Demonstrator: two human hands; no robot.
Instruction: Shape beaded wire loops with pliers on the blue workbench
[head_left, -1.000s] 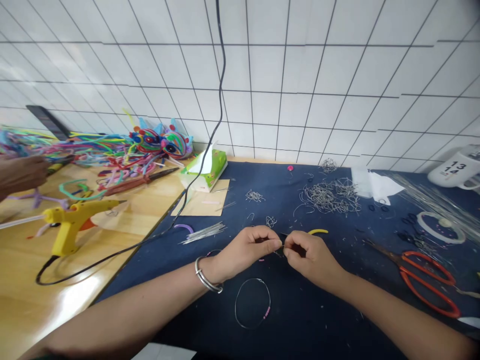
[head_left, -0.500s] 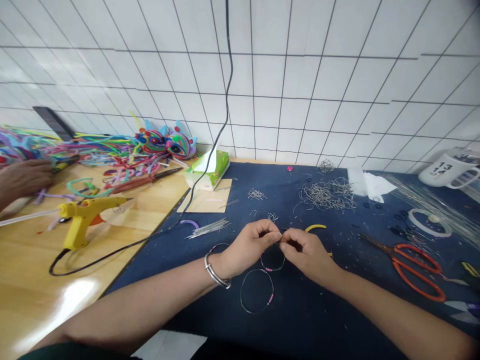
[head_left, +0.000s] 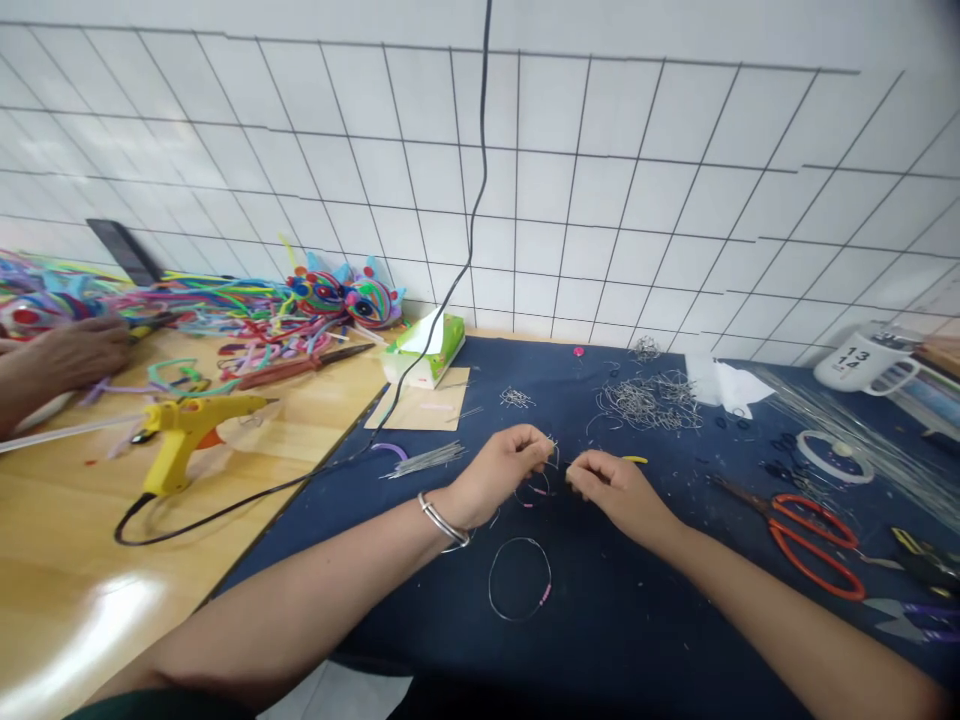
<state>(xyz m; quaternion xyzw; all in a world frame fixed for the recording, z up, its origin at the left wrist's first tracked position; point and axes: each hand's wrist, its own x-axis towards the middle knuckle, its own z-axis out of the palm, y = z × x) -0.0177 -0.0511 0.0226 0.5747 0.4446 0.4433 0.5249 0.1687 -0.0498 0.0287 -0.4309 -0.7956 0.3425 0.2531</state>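
Note:
My left hand (head_left: 504,474), with a silver bangle (head_left: 442,518) at the wrist, is closed in a pinch on a thin wire loop (head_left: 556,458). A short gap to the right, my right hand (head_left: 611,488) has its thumb and fingertips pressed together; anything between them is too small to make out. A wire ring with pink beads (head_left: 546,594) lies on the dark blue cloth (head_left: 592,620) below the hands. Another beaded ring (head_left: 529,503) shows just under my left fingers. Yellow-handled pliers (head_left: 634,459) are mostly hidden behind my right hand.
Orange-handled scissors (head_left: 817,540) and a white mug (head_left: 862,362) are on the right. Tangled wire pieces (head_left: 649,400) lie farther back. At left are a yellow glue gun (head_left: 176,440), its black cord, a tissue box (head_left: 425,350) and another person's hand (head_left: 75,355).
My hands have moved apart from each other; they were touching at the fingertips. The camera view has shifted slightly. The other person's hand stays at the far left.

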